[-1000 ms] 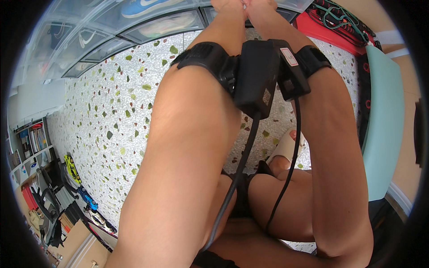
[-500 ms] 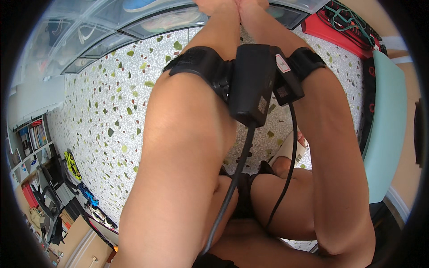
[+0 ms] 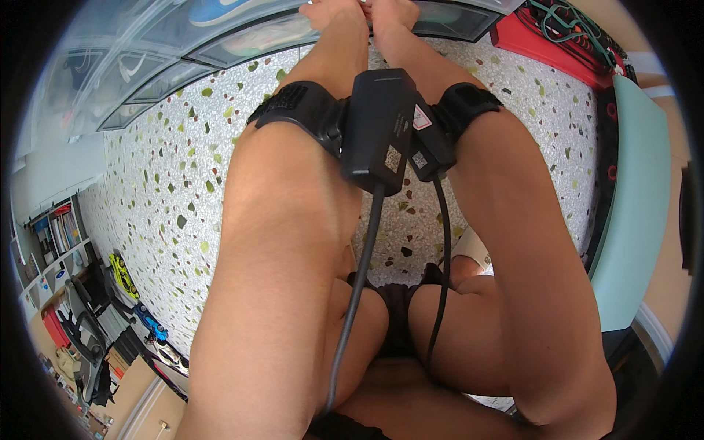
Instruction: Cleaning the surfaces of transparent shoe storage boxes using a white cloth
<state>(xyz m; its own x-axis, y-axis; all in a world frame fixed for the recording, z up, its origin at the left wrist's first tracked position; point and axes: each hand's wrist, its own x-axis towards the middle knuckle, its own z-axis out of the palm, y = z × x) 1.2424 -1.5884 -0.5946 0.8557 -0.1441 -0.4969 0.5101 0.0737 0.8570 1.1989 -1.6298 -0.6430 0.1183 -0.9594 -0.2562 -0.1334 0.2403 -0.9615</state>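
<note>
Both arms reach far forward to the top edge of the view. My left hand (image 3: 334,12) and my right hand (image 3: 394,13) are close together there, against the fronts of clear plastic shoe boxes (image 3: 257,38) with dark frames. The upper edge cuts off most of the fingers, so their grip is hidden. A tiny white bit shows between the hands, too small to name. One box holds a blue shoe (image 3: 220,9) with a white sole, left of my left hand. Black boxes (image 3: 378,132) with cables are strapped to my forearms.
Speckled terrazzo floor (image 3: 183,176) lies below my arms. A red case (image 3: 543,55) with coiled cables stands at far right, beside a pale green panel (image 3: 634,198). Toy cars (image 3: 150,321), a shelf (image 3: 55,227) and a dark chair (image 3: 81,330) are at left.
Both hands and forearms have shifted a little to the left and slightly upward in the view, staying close together. A small gap with a white bit now shows between the hands.
</note>
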